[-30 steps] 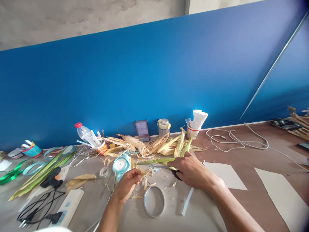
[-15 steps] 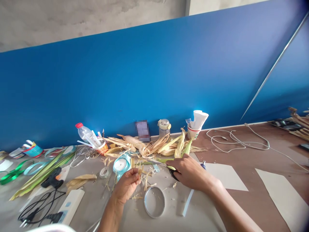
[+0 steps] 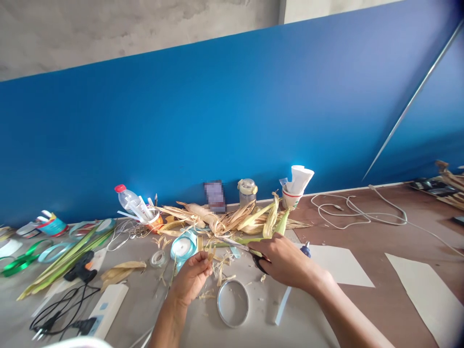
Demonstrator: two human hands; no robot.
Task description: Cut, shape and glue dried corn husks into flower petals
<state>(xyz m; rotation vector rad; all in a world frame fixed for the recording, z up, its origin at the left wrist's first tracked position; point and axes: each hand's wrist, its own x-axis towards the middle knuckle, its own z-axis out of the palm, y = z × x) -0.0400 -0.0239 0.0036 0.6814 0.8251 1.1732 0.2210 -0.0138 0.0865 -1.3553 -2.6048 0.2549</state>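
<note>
My left hand [image 3: 194, 275] is pinched on a small piece of dried corn husk [image 3: 211, 253] that pokes up past the fingertips. Wrapped around the dark handles of a pair of scissors [image 3: 234, 243] is my right hand [image 3: 284, 258], with the blades pointing left over the table. Behind both hands lies a heap of dried corn husks [image 3: 239, 217]. Husk scraps [image 3: 221, 266] are scattered between the hands. A thin round hoop [image 3: 218, 309] lies flat in front, near my left hand. A spool of light blue ribbon [image 3: 183, 247] sits just behind the left hand.
On the left are a white power strip [image 3: 110, 304], a black glue gun [image 3: 81, 268], green leaves [image 3: 61, 261] and a green ribbon roll [image 3: 23, 261]. A jar [image 3: 247, 195] and a paper cup [image 3: 291, 198] stand by the blue partition [image 3: 217, 121]. White sheets [image 3: 340, 266] and a cable [image 3: 384, 222] lie right.
The scissors in my right hand have tilted slightly and their blades look closer together. My left hand keeps nearly the same place with the husk piece.
</note>
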